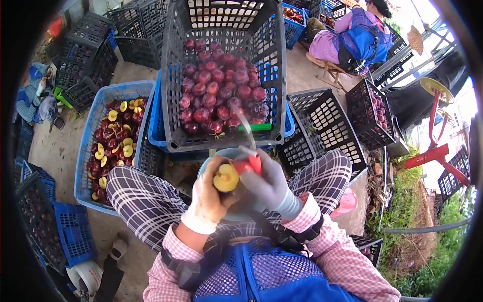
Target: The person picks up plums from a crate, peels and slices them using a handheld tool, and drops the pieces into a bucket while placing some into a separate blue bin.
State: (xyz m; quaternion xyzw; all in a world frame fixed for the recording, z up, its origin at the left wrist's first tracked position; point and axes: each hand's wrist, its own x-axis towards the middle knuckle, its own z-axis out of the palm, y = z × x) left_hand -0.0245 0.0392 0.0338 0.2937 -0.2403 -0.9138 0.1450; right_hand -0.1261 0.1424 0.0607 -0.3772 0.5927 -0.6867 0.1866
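Observation:
My left hand (207, 194), in a white glove, is closed around a cut plum half (226, 178) with its yellow flesh turned up. Close beside it, my right hand (271, 182) in a grey glove grips a red-handled knife (255, 162), whose curved blade points up and away from me. A red patch, perhaps another piece of plum, shows between the hands; fingers partly hide it. Below them, a pale teal basin (235, 152) sits between my knees, its inside mostly covered. Just beyond my hands, a black crate (173, 144) holds many whole red plums (217, 90).
To the left stands a blue crate (80, 156) of halved and dark plums. A green-handled tool (254, 127) lies in the black crate. Black crates (347, 133) are on the right. A person (347, 38) sits at the upper right, another person (37, 98) at far left.

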